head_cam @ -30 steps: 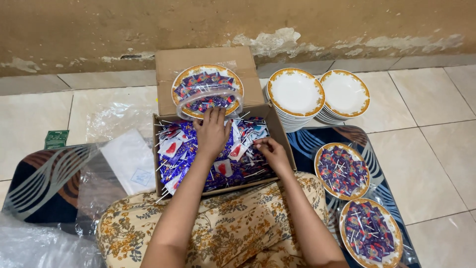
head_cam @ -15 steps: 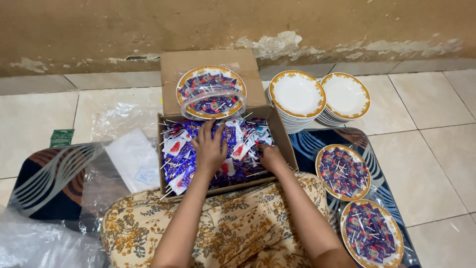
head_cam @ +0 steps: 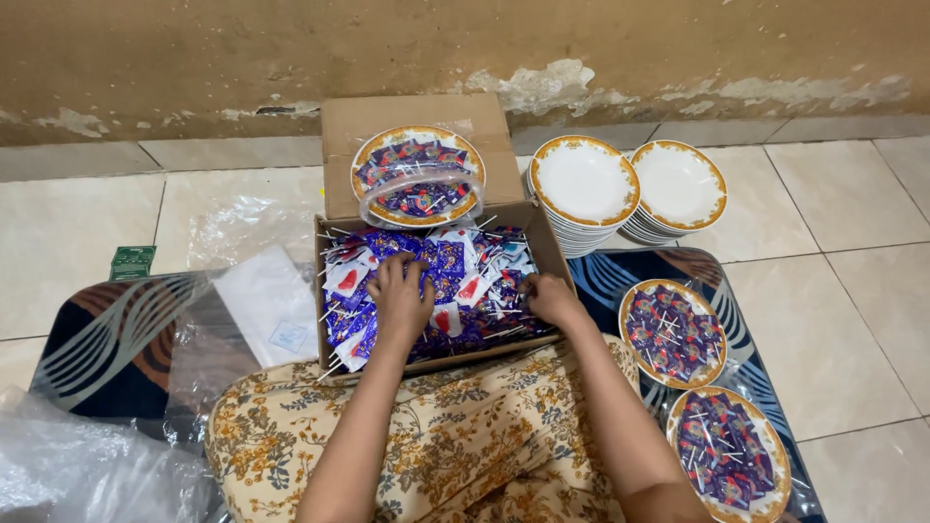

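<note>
Beige tile floor [head_cam: 852, 291], peeling wall [head_cam: 581, 48] at 12. Cardboard box [head_cam: 334, 320] centre, candy packets [head_cam: 446, 261] inside. Left hand [head_cam: 400, 300] fingers curled in packets; right hand [head_cam: 552, 298] grip unclear. Patterned mat [head_cam: 97, 339] beneath.

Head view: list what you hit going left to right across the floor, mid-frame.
Small green circuit board → white sheet under clear plastic → left hand in the brown cardboard box of purple sachets → right hand at the box's right side → gold-rimmed plate of purple sachets.
</note>
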